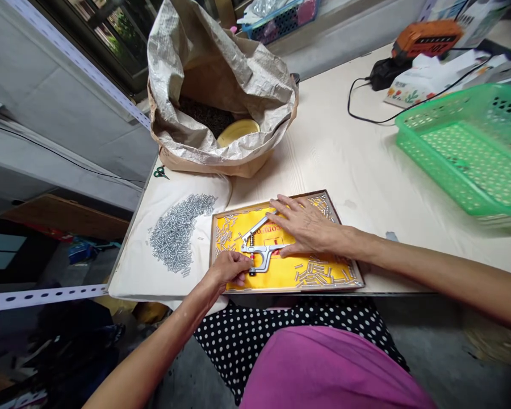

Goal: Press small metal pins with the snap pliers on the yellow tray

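Note:
A shallow box lid (276, 287) with a yellow bottom lies at the table's front edge. Silver snap-fastener pliers (262, 250) rest over it, handles wide apart and pointing right. My right hand (309, 226) spans the handles, fingers on the upper one and thumb by the lower one. At the jaw end, my left hand (230, 268) pinches with thumb and fingertips; whatever is in the pinch is too small to make out. Small metal springs (317, 272) lie scattered along the lid's sides. To the left, a heap of similar springs (174, 233) sits on white cloth.
Behind the lid stands a large open woven sack (221, 159) with dark small pieces and a yellow bowl (238, 132) inside. Green-handled scissors (160, 172) lie by the sack. On the right are a green plastic basket (455, 187), an orange battery (428, 38) and a black cable (378, 121).

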A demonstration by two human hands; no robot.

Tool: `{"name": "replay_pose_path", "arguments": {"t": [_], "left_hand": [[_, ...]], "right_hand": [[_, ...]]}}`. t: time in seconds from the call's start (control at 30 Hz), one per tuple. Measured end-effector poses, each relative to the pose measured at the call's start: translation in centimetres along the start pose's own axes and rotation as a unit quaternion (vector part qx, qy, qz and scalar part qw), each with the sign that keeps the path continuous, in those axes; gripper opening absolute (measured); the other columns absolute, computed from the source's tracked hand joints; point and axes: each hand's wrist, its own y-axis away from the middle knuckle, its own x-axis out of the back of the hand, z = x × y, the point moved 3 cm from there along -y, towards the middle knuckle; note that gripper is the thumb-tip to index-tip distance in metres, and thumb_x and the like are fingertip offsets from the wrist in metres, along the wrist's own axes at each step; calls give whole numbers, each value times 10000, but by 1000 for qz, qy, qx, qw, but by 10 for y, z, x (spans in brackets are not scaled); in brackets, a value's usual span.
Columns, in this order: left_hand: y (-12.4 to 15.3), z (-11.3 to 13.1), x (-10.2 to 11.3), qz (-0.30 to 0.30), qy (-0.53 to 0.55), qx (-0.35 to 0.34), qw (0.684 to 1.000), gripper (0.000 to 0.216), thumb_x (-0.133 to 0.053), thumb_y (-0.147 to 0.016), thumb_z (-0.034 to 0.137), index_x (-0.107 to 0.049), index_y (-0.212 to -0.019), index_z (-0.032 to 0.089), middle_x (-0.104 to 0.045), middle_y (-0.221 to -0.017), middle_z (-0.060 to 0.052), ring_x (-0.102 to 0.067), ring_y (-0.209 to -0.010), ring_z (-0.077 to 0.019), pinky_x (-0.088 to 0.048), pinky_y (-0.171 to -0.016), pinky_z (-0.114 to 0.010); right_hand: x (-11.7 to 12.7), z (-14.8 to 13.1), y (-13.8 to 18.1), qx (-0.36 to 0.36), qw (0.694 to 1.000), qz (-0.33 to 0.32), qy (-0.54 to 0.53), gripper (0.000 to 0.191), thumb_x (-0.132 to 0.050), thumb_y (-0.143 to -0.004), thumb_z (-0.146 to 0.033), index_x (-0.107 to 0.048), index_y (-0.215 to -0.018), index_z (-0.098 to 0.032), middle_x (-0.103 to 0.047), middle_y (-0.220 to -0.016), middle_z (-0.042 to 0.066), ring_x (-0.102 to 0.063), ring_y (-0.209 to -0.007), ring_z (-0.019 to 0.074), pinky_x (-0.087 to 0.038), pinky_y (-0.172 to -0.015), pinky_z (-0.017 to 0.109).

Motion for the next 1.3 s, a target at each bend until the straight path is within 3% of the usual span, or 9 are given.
{"name": "replay_pose_path", "arguments": {"t": [0.3,0.43,0.5,0.57,0.7,0.87,1.03,1.17,1.3], "left_hand": [[0,2,-3,17,0,8,1000,156,-692,-793,210,-601,-684,143,-515,-397,63,-438,-343,-65,-393,-417,-175],[5,-3,-2,54,-99,-30,993,197,-647,-830,275,-611,-678,154,-533,-460,41,-502,-419,-108,-455,-497,-240],[12,2,-3,145,-206,-140,958,209,-650,-835,318,-633,-702,156,-613,-608,-7,-600,-582,-160,-513,-622,-302],[20,12,-11,230,-300,-287,880,179,-692,-814,330,-671,-854,157,-685,-907,-76,-643,-871,-235,-526,-813,-382],[14,39,-34,200,-407,-454,767,516,-731,-803,305,-543,-1262,161,-556,-1340,-151,-491,-1228,-312,-448,-1013,-483],[-8,57,-39,118,-483,-457,738,600,-717,-823,325,-470,-1331,124,-601,-1211,-144,-532,-1101,-293,-479,-956,-439],[0,50,-40,165,-503,-448,720,349,-626,-896,290,-563,-1199,129,-626,-1095,-121,-549,-1019,-274,-491,-884,-409],[1,44,-45,181,-514,-432,719,137,-589,-925,286,-631,-978,167,-651,-967,-91,-576,-936,-245,-504,-819,-374],[-1,36,-46,211,-496,-445,715,208,-590,-926,292,-617,-1087,164,-661,-1069,-107,-587,-1005,-252,-519,-866,-400]], "right_hand": [[4,-3,-14,7,995,-91,30,728,-625,-789,-669,-552,-1254,-115,-623,-1122,152,-503,-1057,332,-304,-959,512],[7,-6,-12,8,994,-109,18,634,-614,-840,-609,-553,-1253,-132,-628,-1099,135,-516,-1001,302,-292,-931,473],[7,-7,-10,7,994,-107,14,585,-607,-858,-588,-561,-1228,-137,-629,-1091,134,-516,-982,296,-289,-915,466],[6,-9,-8,9,995,-98,11,560,-605,-874,-555,-546,-1243,-138,-629,-1092,132,-514,-978,293,-285,-911,468],[6,-14,-4,5,997,-83,4,604,-610,-879,-527,-493,-1308,-118,-624,-1114,143,-519,-996,296,-296,-915,474],[10,-11,2,-29,995,-98,14,533,-696,-805,-455,-565,-1190,-111,-619,-1117,157,-520,-966,289,-352,-814,402],[5,-16,6,-35,995,-97,15,170,-552,-916,-251,-630,-993,-121,-636,-989,134,-516,-896,245,-355,-757,357],[-7,-25,6,-38,991,-130,3,209,-430,-966,-147,-639,-954,-135,-652,-930,111,-528,-858,221,-366,-741,341],[-2,-20,0,-55,990,-129,7,164,-562,-928,-215,-638,-1038,-121,-658,-1012,129,-551,-929,245,-385,-761,343]]}}
